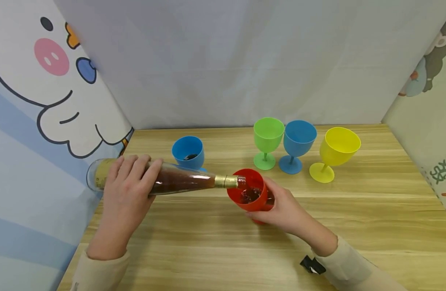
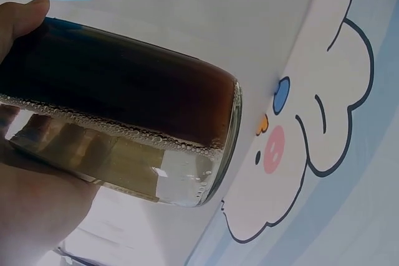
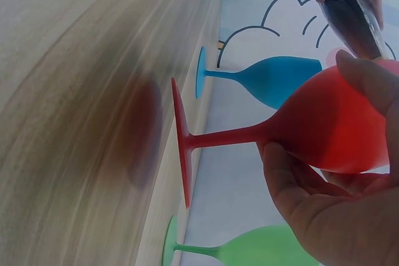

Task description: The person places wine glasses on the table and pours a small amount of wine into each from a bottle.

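My left hand [image 1: 129,190] grips a glass bottle [image 1: 186,179] of dark liquid around its body, tipped nearly level with the neck to the right. In the left wrist view the liquid in the bottle [image 2: 124,85] shows a line of bubbles. The gold-collared mouth is over the rim of a red goblet [image 1: 246,206], and dark liquid splashes inside. My right hand [image 1: 286,208] holds that goblet by its bowl. The right wrist view shows the goblet's foot [image 3: 181,144] raised off the table and the fingers curled about the bowl.
A blue goblet [image 1: 188,150] with a little dark liquid stands behind the bottle. Green [image 1: 268,135], blue [image 1: 300,139] and yellow [image 1: 339,147] goblets stand at the back right of the wooden table [image 1: 208,254]. A small black object [image 1: 312,265] lies by the right sleeve.
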Tool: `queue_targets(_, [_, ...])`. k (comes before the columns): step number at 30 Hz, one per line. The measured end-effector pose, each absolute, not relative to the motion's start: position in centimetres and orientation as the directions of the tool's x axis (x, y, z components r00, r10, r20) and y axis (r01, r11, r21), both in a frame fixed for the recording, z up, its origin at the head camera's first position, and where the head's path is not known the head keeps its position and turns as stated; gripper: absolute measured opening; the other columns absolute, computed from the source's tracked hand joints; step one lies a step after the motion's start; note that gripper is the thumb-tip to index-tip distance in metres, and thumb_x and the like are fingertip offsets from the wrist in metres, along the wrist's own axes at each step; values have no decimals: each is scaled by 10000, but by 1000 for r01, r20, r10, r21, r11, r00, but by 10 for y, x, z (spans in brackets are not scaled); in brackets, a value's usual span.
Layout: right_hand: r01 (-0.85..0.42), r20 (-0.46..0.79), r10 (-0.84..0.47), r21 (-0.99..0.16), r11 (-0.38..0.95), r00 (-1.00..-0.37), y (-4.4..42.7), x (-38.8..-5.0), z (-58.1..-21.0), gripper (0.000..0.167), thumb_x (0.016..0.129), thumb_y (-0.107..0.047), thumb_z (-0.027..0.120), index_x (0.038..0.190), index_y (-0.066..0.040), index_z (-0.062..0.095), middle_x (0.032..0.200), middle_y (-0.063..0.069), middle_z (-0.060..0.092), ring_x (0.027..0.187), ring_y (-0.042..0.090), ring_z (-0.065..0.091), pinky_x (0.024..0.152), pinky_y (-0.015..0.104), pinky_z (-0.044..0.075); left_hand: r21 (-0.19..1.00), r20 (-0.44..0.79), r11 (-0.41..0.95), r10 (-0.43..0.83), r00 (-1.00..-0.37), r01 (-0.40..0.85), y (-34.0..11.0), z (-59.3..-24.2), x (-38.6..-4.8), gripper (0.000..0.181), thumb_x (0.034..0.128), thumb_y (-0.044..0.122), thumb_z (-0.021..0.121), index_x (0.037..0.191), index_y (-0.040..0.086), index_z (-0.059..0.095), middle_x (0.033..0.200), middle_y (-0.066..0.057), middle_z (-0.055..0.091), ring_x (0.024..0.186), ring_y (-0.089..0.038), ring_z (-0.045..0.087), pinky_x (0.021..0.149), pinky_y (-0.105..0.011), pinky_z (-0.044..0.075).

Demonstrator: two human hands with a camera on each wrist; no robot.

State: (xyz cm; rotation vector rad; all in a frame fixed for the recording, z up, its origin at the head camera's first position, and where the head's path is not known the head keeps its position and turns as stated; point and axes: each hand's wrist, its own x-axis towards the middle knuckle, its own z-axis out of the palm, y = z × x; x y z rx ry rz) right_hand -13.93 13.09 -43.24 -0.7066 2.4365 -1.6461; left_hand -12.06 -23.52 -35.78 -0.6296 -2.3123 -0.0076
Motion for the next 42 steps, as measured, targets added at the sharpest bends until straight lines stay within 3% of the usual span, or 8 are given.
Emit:
queue_targets(11, [-311, 161, -446, -907, 285, -880, 129, -140, -432, 821, 745, -155, 929, 1445, -245, 509, 1296, -72, 635, 1136, 177, 615, 895, 357, 548, -135, 614, 881, 434, -660, 454, -238, -363, -118, 764, 579, -61, 907, 1263, 38, 584, 1180, -217, 586, 1075, -458, 520, 1019, -636, 349])
queue_targets(16, [-311, 167, -442, -910, 276, -881, 129, -139, -433, 806, 745, -136, 927, 1433, -224, 517, 1289, -55, 639, 1128, 186, 622, 888, 351, 551, -97, 627, 882, 414, -660, 461, -238, -372, -118, 796, 523, -51, 929, 1243, 24, 600, 1148, -206, 601, 1043, -447, 534, 955, -611, 392])
queue_targets(23, [-294, 158, -439, -920, 261, -884, 129, -138, -432, 781, 751, -138, 922, 1418, -194, 521, 1278, -25, 647, 1115, 208, 634, 885, 369, 556, -6, 631, 887, 362, -686, 463, -236, -390, -114, 837, 484, -47, 939, 1251, 11, 607, 1146, -203, 617, 1028, -450, 548, 898, -599, 425])
queue_targets(30, [-280, 156, -447, -933, 225, -881, 129, -140, -432, 766, 760, -157, 923, 1413, -234, 530, 1266, -32, 646, 1101, 191, 640, 901, 403, 549, 117, 624, 880, 295, -723, 460, -232, -404, -109, 799, 545, -29, 928, 1273, -11, 600, 1165, -216, 622, 1015, -459, 566, 869, -609, 441])
queue_targets(37, [-270, 160, -453, -944, 189, -877, 122, -144, -429, 723, 771, -148, 915, 1385, -240, 545, 1263, -34, 647, 1115, 194, 633, 912, 403, 546, 249, 593, 881, 190, -783, 403, -226, -415, -102, 846, 513, -34, 952, 1277, 6, 592, 1145, -207, 624, 1009, -445, 577, 864, -602, 457])
queue_targets(42, [-277, 183, -454, -949, 149, -872, 114, -148, -424, 736, 779, -123, 906, 1405, -224, 534, 1270, -20, 643, 1124, 207, 630, 918, 409, 543, 313, 589, 876, 123, -799, 366, -223, -417, -100, 820, 555, -16, 923, 1295, 22, 573, 1156, -201, 632, 1019, -438, 574, 862, -602, 448])
